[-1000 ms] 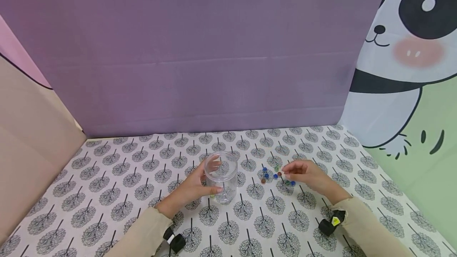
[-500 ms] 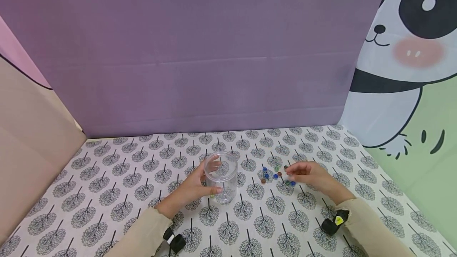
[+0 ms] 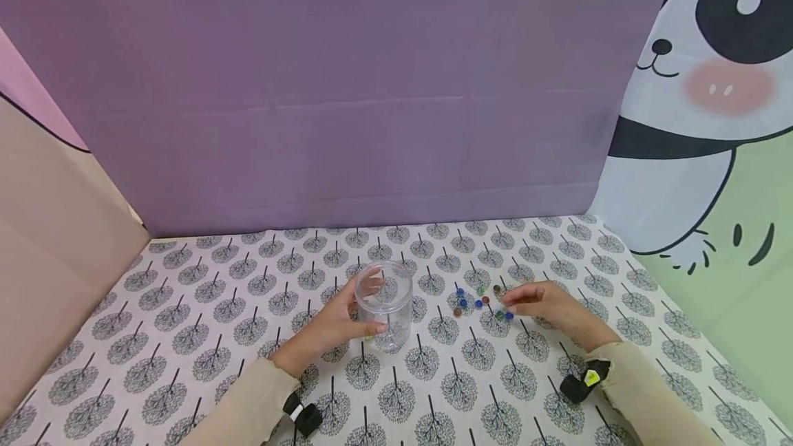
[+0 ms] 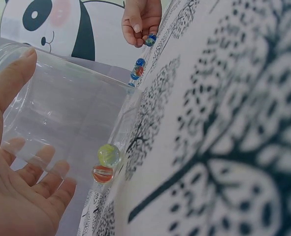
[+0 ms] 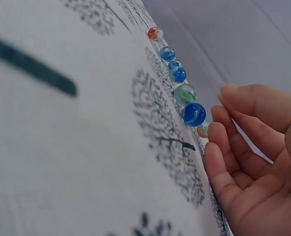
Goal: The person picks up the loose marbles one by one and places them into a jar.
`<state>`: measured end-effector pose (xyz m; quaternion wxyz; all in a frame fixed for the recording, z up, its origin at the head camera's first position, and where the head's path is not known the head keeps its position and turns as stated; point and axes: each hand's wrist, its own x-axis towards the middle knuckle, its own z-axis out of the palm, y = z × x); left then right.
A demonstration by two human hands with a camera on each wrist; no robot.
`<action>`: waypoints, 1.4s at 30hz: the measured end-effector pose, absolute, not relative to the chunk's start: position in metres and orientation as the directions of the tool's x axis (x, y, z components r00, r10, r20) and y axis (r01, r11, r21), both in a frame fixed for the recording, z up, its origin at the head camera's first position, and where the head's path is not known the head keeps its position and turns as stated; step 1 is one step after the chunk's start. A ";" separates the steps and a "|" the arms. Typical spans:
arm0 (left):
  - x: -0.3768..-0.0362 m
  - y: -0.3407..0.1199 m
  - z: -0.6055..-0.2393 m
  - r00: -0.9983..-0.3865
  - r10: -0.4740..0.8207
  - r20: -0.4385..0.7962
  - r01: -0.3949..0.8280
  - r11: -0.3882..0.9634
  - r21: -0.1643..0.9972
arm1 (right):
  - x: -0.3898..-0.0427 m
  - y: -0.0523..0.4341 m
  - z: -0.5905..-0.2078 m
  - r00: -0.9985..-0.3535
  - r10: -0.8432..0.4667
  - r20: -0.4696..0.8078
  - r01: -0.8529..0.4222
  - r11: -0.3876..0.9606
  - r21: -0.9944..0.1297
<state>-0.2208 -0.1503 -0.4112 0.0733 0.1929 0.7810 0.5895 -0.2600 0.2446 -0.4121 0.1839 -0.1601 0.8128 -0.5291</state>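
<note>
My left hand [image 3: 339, 319] grips a clear jar [image 3: 399, 315] around its side, thumb in front and fingers behind. The jar stands upright on the cloth with its mouth up. In the left wrist view a yellow marble [image 4: 109, 155] and an orange-striped marble [image 4: 103, 173] show at the jar's base. My right hand [image 3: 542, 303] hovers at the right edge of a loose group of marbles, fingers loosely bent and nothing visible between them. In the right wrist view a blue marble [image 5: 194, 114] and a green-swirled marble [image 5: 185, 94] lie close to its fingertips.
A white cloth [image 3: 248, 370] with grey tree prints covers the table. Several marbles, among them a brown one [image 3: 457, 312] and a dark one [image 3: 497, 289], lie between jar and right hand. A purple curtain [image 3: 372, 102] hangs behind; a panda-print sheet [image 3: 700, 184] stands at right.
My right hand has drawn slightly to the right, and a dark marble at its fingertips has come into sight. The left hand and the jar have stayed where they were.
</note>
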 end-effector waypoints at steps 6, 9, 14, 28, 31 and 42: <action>-0.221 -0.150 -0.410 -0.913 0.394 0.104 0.208 0.231 0.950 | -0.264 0.249 -0.415 -0.865 -0.484 -0.133 -0.068 0.376 -0.924; -0.220 -0.150 -0.409 -0.913 0.395 0.103 0.206 0.229 0.951 | -0.265 0.250 -0.415 -0.859 -0.495 -0.133 -0.071 0.371 -0.926; -0.220 -0.150 -0.409 -0.911 0.397 0.110 0.216 0.235 0.948 | -0.265 0.250 -0.415 -0.852 -0.507 -0.130 -0.083 0.376 -0.923; -0.221 -0.151 -0.411 -0.905 0.411 0.113 0.227 0.240 0.944 | -0.266 0.251 -0.419 -0.861 -0.492 -0.130 -0.102 0.417 -0.903; -0.222 -0.151 -0.410 -0.902 0.415 0.122 0.239 0.244 0.940 | -0.265 0.251 -0.419 -0.863 -0.488 -0.134 -0.100 0.424 -0.900; -0.221 -0.151 -0.411 -0.905 0.407 0.123 0.230 0.227 0.946 | -0.264 0.245 -0.417 -0.878 -0.457 -0.145 -0.110 0.485 -0.867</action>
